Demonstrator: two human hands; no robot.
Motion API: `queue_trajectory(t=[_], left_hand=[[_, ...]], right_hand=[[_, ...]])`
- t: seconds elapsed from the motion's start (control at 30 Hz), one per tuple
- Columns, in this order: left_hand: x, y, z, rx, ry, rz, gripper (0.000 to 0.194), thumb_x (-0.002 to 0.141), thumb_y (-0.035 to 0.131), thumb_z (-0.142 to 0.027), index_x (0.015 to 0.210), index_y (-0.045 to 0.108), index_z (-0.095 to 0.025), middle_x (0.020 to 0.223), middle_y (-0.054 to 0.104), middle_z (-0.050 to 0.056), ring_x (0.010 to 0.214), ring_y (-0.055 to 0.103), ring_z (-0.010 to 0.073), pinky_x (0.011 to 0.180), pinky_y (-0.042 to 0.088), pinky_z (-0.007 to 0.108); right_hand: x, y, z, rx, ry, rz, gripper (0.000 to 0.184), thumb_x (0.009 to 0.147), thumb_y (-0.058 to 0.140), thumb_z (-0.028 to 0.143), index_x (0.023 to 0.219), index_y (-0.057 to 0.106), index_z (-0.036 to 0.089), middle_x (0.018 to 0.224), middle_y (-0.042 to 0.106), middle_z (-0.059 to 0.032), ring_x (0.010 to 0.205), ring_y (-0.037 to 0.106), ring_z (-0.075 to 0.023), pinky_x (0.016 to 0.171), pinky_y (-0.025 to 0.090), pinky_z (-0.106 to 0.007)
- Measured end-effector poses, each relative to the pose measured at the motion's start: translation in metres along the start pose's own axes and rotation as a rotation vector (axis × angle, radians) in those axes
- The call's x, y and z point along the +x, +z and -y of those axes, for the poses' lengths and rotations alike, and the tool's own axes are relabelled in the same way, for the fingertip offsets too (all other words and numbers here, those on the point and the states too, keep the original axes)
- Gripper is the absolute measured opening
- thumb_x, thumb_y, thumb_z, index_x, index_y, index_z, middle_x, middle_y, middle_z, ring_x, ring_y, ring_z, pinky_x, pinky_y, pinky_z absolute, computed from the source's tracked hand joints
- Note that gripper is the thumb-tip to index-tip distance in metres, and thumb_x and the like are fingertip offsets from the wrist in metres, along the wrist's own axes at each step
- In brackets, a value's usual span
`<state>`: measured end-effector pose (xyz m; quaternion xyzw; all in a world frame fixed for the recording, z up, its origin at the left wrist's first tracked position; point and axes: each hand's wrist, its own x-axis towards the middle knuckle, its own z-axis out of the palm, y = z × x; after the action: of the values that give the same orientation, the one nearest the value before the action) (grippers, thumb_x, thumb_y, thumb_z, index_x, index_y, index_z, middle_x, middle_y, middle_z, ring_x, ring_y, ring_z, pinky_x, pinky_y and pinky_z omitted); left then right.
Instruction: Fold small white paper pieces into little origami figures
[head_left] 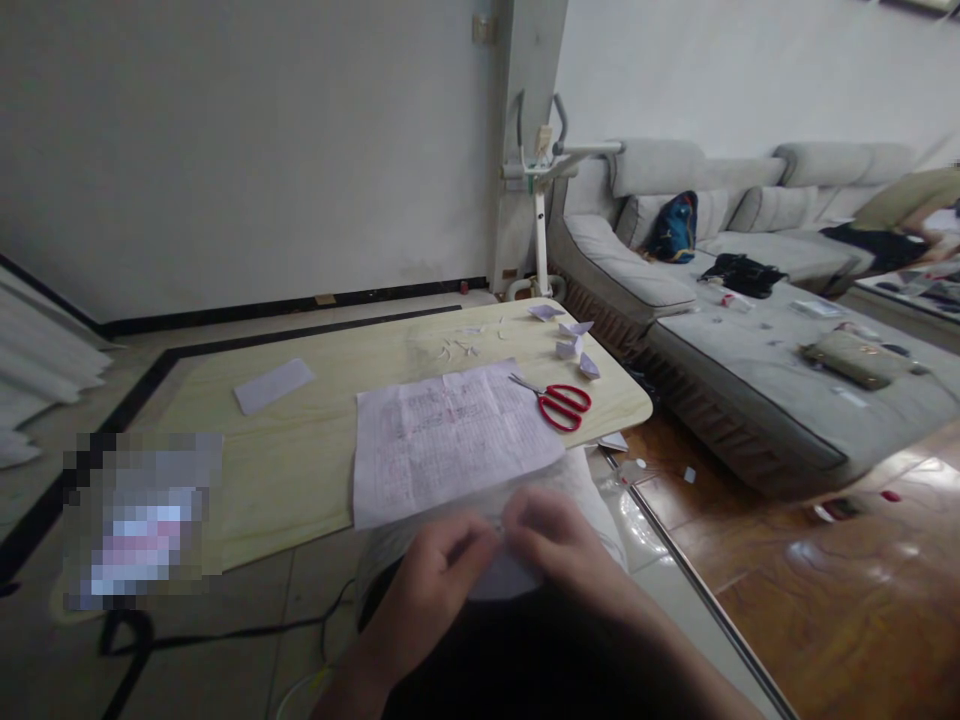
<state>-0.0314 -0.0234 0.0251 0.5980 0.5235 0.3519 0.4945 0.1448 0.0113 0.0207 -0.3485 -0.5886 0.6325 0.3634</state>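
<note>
My left hand (448, 563) and my right hand (553, 538) meet above my lap, fingers pinched together and somewhat blurred. Between and below them shows a pale piece of paper (504, 580), its upper edge covered by my fingers. Just beyond, a creased sheet with writing (450, 440) lies on the table and hangs a little over its near edge. Red-handled scissors (562, 403) rest on that sheet's right side, blades pointing left. Several small folded paper pieces (570, 347) stand at the table's far right, and thin paper scraps (466, 347) lie near the back.
The pale wooden table (315, 460) has a folded paper (274, 386) at its left and a pixelated patch at its near left corner. A grey sofa (750, 370) with bags stands at the right, where another person (911, 210) sits. A black cable (232, 632) runs below the table.
</note>
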Motion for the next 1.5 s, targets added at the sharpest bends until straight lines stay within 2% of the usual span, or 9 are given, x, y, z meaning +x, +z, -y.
queue_trajectory(t=[0.3,0.43,0.53,0.7,0.93,1.0,1.13,1.27,1.5], left_hand=[[0.001,-0.003,0.004,0.177,0.077,0.008,0.024,0.093,0.056,-0.031,0.075,0.066,-0.02,0.07,0.062,-0.002,0.067,0.055,0.0135,0.062,0.04,0.022],[0.0,-0.004,0.005,0.203,0.109,0.017,0.025,0.094,0.054,-0.029,0.073,0.065,-0.02,0.071,0.062,-0.002,0.069,0.057,0.014,0.064,0.041,0.023],[-0.002,-0.003,0.004,0.186,0.092,0.006,0.027,0.095,0.051,-0.031,0.075,0.064,-0.02,0.072,0.065,-0.001,0.071,0.059,0.0148,0.064,0.043,0.023],[-0.001,0.002,0.0,0.11,-0.001,0.008,0.021,0.092,0.056,-0.037,0.091,0.067,-0.019,0.078,0.07,0.0,0.073,0.064,0.0163,0.063,0.047,0.022],[0.006,0.006,-0.002,0.188,-0.03,-0.065,0.026,0.091,0.056,-0.036,0.077,0.067,-0.018,0.067,0.066,-0.001,0.066,0.061,0.0162,0.056,0.042,0.022],[0.006,0.006,-0.002,0.223,-0.024,-0.071,0.026,0.092,0.055,-0.034,0.075,0.066,-0.018,0.065,0.066,-0.001,0.065,0.061,0.0166,0.055,0.04,0.023],[0.005,0.007,0.001,0.306,0.015,-0.06,0.025,0.092,0.053,-0.029,0.074,0.066,-0.018,0.065,0.067,0.0,0.063,0.062,0.0174,0.056,0.038,0.025],[0.004,0.005,0.004,0.371,0.006,-0.072,0.027,0.092,0.053,-0.031,0.07,0.063,-0.018,0.061,0.065,0.0,0.058,0.06,0.0168,0.053,0.034,0.025],[0.004,-0.003,0.003,0.166,-0.056,0.012,0.034,0.094,0.051,-0.04,0.074,0.066,-0.016,0.065,0.061,-0.001,0.063,0.055,0.0156,0.054,0.037,0.023]], right_hand=[[-0.001,-0.004,0.001,-0.143,-0.003,0.061,0.003,0.082,0.058,0.017,0.079,0.058,0.016,0.071,0.052,0.0028,0.065,0.046,-0.0118,0.058,0.037,-0.022],[-0.003,-0.004,0.002,-0.272,-0.025,0.069,0.007,0.082,0.053,0.012,0.078,0.056,0.017,0.069,0.05,0.0034,0.065,0.045,-0.0119,0.057,0.035,-0.022],[-0.004,-0.001,0.001,-0.36,-0.056,0.016,0.009,0.082,0.051,0.011,0.077,0.054,0.018,0.067,0.048,0.0041,0.063,0.043,-0.0116,0.055,0.034,-0.022],[-0.004,0.002,-0.003,-0.405,-0.147,-0.111,0.01,0.083,0.051,0.013,0.075,0.051,0.018,0.066,0.049,0.0033,0.062,0.044,-0.012,0.055,0.035,-0.022],[-0.003,0.001,-0.009,-0.511,-0.248,-0.182,0.012,0.08,0.052,0.01,0.072,0.047,0.019,0.064,0.047,0.0041,0.059,0.04,-0.0111,0.053,0.032,-0.023],[-0.002,0.0,-0.007,-0.514,-0.214,-0.166,0.013,0.081,0.052,0.011,0.072,0.048,0.019,0.065,0.047,0.0038,0.06,0.041,-0.0114,0.054,0.033,-0.023],[0.001,-0.004,-0.002,-0.509,-0.124,-0.035,0.011,0.084,0.054,0.013,0.075,0.053,0.018,0.068,0.051,0.0033,0.062,0.045,-0.0119,0.055,0.035,-0.023],[0.002,-0.008,0.001,-0.511,-0.157,-0.004,0.012,0.087,0.054,0.013,0.076,0.055,0.018,0.069,0.054,0.0026,0.064,0.049,-0.0123,0.059,0.038,-0.023],[0.0,-0.008,0.008,-0.523,-0.22,-0.033,0.016,0.09,0.053,0.014,0.075,0.056,0.018,0.071,0.057,0.0008,0.067,0.05,-0.0134,0.062,0.04,-0.024]])
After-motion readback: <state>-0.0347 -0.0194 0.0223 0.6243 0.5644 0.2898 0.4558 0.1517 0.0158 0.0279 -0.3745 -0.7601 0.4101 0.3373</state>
